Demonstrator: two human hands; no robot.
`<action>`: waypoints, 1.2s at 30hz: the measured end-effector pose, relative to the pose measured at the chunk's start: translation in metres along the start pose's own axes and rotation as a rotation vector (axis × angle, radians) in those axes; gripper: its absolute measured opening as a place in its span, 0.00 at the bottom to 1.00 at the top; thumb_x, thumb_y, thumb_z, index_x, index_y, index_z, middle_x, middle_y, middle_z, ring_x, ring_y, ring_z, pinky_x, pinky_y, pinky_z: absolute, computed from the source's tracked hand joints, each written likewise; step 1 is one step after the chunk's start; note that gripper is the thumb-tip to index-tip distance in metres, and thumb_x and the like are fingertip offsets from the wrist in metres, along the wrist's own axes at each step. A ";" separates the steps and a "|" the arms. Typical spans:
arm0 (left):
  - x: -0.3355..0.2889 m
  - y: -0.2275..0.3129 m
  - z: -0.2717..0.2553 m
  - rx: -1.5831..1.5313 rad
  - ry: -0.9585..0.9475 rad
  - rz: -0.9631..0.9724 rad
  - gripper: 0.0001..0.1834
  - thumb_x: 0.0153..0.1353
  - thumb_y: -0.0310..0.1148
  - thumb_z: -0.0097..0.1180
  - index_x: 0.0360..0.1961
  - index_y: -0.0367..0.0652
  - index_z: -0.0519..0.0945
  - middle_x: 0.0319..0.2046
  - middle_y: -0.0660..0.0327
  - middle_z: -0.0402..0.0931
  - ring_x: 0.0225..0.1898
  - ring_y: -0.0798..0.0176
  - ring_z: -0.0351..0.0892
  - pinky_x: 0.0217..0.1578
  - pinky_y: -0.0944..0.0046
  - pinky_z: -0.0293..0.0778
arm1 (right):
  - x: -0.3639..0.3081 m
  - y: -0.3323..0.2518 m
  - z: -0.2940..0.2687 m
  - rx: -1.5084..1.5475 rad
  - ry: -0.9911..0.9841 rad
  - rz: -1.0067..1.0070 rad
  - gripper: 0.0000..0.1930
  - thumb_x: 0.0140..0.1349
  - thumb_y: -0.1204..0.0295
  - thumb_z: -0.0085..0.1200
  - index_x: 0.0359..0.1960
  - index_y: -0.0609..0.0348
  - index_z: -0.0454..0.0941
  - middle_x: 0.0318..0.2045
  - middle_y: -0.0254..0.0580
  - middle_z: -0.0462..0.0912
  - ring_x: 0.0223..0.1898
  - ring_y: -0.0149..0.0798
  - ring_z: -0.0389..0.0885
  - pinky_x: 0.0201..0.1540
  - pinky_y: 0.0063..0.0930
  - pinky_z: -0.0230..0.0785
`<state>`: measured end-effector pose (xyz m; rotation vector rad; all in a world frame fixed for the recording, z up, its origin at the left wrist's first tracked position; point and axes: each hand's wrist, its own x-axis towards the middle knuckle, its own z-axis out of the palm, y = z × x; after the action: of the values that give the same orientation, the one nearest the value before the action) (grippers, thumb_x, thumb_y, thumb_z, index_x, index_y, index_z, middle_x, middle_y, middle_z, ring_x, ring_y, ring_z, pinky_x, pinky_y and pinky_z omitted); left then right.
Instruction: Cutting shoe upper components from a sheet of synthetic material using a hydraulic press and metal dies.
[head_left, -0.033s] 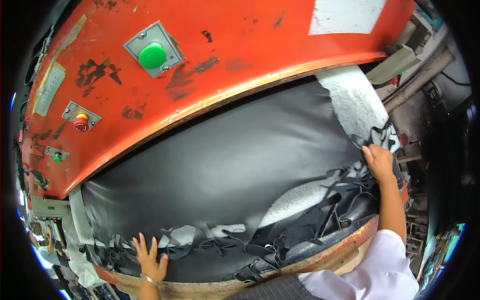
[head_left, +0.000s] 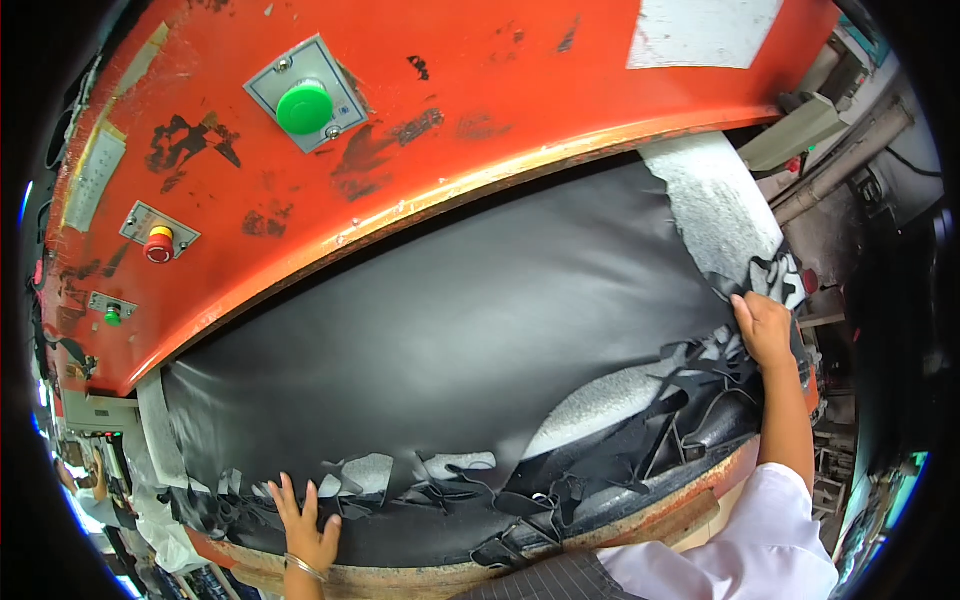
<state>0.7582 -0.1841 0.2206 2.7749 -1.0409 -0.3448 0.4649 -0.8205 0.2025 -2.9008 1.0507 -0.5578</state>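
Observation:
A large black leather sheet [head_left: 430, 320] is spread over the white cutting bed [head_left: 715, 200] beneath the orange press. Its near edge is ragged, with cut-out gaps and hanging strips of leather scrap [head_left: 570, 475]. My right hand [head_left: 765, 328] is closed around the sheet's right edge, its thumb on top, beside a few loose strips. My left hand [head_left: 308, 530], with a bangle at the wrist, lies with fingers spread on the near left part of the leather by the cut strips. Nothing is gripped in it.
Overhead, the orange press head [head_left: 400, 150] spans the bed's far side. It carries a large green button [head_left: 304, 108], a red knob [head_left: 159, 246] and a small green button [head_left: 113, 315]. A worn rim [head_left: 400, 578] bounds the near side. At far left another person [head_left: 95, 495] is partly visible.
The view has shifted very slightly. Both hands stay at the same spots on the leather, and the sheet lies almost unchanged.

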 end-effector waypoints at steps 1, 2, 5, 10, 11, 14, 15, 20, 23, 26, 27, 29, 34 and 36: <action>-0.002 0.006 0.004 -0.016 0.010 -0.012 0.40 0.51 0.38 0.59 0.67 0.48 0.61 0.70 0.35 0.37 0.70 0.25 0.31 0.64 0.33 0.41 | 0.000 0.002 0.003 0.006 0.033 0.001 0.20 0.62 0.62 0.53 0.16 0.60 0.66 0.16 0.50 0.70 0.21 0.55 0.72 0.24 0.45 0.61; -0.004 0.013 0.008 -0.032 0.020 -0.024 0.40 0.51 0.38 0.60 0.67 0.49 0.61 0.70 0.35 0.36 0.69 0.25 0.30 0.64 0.33 0.40 | 0.002 0.002 0.006 0.012 0.066 0.002 0.20 0.61 0.64 0.54 0.16 0.60 0.65 0.15 0.50 0.69 0.19 0.55 0.70 0.24 0.44 0.60; 0.003 0.043 0.005 0.185 0.166 0.049 0.29 0.56 0.43 0.57 0.57 0.43 0.70 0.54 0.42 0.56 0.50 0.38 0.53 0.46 0.43 0.54 | 0.004 -0.004 0.009 0.022 0.064 0.013 0.20 0.61 0.66 0.55 0.16 0.61 0.64 0.16 0.52 0.68 0.19 0.55 0.69 0.23 0.44 0.59; -0.030 0.056 0.020 -0.042 -0.272 -0.349 0.50 0.51 0.59 0.56 0.68 0.37 0.56 0.66 0.32 0.44 0.68 0.26 0.37 0.62 0.32 0.38 | 0.005 -0.006 0.005 0.011 0.068 0.072 0.20 0.64 0.64 0.52 0.18 0.62 0.64 0.17 0.54 0.68 0.21 0.58 0.68 0.24 0.46 0.58; -0.034 0.060 0.014 -0.057 -0.318 -0.346 0.50 0.52 0.57 0.56 0.68 0.36 0.55 0.67 0.31 0.44 0.68 0.26 0.37 0.62 0.32 0.37 | 0.003 0.000 0.005 0.001 0.049 0.086 0.20 0.64 0.62 0.51 0.18 0.62 0.65 0.17 0.55 0.68 0.21 0.58 0.69 0.25 0.46 0.58; -0.053 0.068 0.001 -0.125 -0.355 -0.245 0.37 0.56 0.47 0.56 0.66 0.47 0.64 0.68 0.41 0.50 0.67 0.26 0.44 0.63 0.38 0.47 | 0.001 0.002 0.005 -0.023 0.055 0.093 0.21 0.65 0.61 0.51 0.18 0.62 0.65 0.18 0.55 0.69 0.22 0.58 0.69 0.25 0.45 0.59; -0.058 0.068 -0.003 -0.177 -0.322 -0.221 0.31 0.57 0.42 0.56 0.62 0.48 0.70 0.65 0.45 0.57 0.65 0.29 0.51 0.62 0.41 0.50 | -0.002 0.004 0.003 -0.023 0.061 0.125 0.22 0.65 0.60 0.51 0.19 0.62 0.65 0.18 0.56 0.70 0.22 0.59 0.70 0.25 0.46 0.60; -0.101 0.052 -0.026 -0.163 -0.390 -0.389 0.09 0.54 0.39 0.62 0.31 0.47 0.87 0.38 0.57 0.83 0.45 0.52 0.79 0.58 0.53 0.60 | -0.003 -0.002 0.001 -0.004 0.016 0.136 0.21 0.66 0.59 0.49 0.21 0.62 0.66 0.20 0.57 0.72 0.25 0.60 0.71 0.28 0.46 0.61; -0.112 0.058 -0.038 -0.030 0.036 -0.202 0.09 0.50 0.39 0.65 0.26 0.46 0.87 0.29 0.57 0.83 0.36 0.57 0.81 0.53 0.58 0.64 | -0.014 -0.006 -0.014 -0.003 0.016 0.024 0.09 0.65 0.66 0.51 0.35 0.60 0.73 0.40 0.54 0.75 0.43 0.54 0.73 0.45 0.42 0.65; -0.124 0.054 -0.027 -0.186 0.384 -0.236 0.08 0.50 0.36 0.65 0.25 0.42 0.86 0.26 0.57 0.82 0.30 0.57 0.80 0.43 0.61 0.71 | -0.048 0.001 -0.058 -0.202 0.212 -0.140 0.17 0.62 0.72 0.53 0.53 0.59 0.72 0.59 0.53 0.67 0.59 0.54 0.67 0.59 0.38 0.62; -0.127 0.049 -0.026 -0.412 0.492 -0.321 0.07 0.50 0.34 0.64 0.24 0.41 0.85 0.24 0.57 0.82 0.26 0.56 0.80 0.36 0.63 0.74 | -0.061 -0.009 -0.069 -0.110 0.303 -0.132 0.15 0.63 0.72 0.52 0.51 0.59 0.72 0.54 0.52 0.71 0.55 0.52 0.70 0.58 0.37 0.63; -0.131 0.034 -0.021 -0.490 0.543 -0.206 0.08 0.54 0.32 0.62 0.28 0.37 0.85 0.19 0.59 0.77 0.24 0.57 0.79 0.27 0.65 0.73 | -0.089 -0.034 -0.089 -0.019 0.419 -0.123 0.13 0.64 0.72 0.51 0.49 0.59 0.73 0.49 0.51 0.75 0.51 0.51 0.73 0.56 0.37 0.63; -0.045 0.061 -0.015 -1.359 0.181 0.206 0.28 0.70 0.51 0.38 0.57 0.38 0.73 0.50 0.50 0.75 0.48 0.57 0.77 0.50 0.60 0.71 | -0.188 -0.043 -0.107 0.412 0.340 0.160 0.14 0.68 0.66 0.46 0.27 0.63 0.75 0.25 0.41 0.78 0.34 0.41 0.75 0.56 0.36 0.61; -0.006 0.115 -0.020 -1.628 -0.178 0.257 0.35 0.70 0.57 0.29 0.67 0.41 0.59 0.59 0.50 0.67 0.55 0.57 0.72 0.56 0.59 0.66 | -0.180 -0.157 -0.141 0.403 0.475 -0.098 0.18 0.64 0.60 0.45 0.26 0.60 0.80 0.34 0.42 0.83 0.47 0.44 0.76 0.61 0.45 0.55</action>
<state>0.6874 -0.2645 0.2670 1.1555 -0.5853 -0.8742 0.3869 -0.5712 0.2958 -2.5238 0.7086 -1.3355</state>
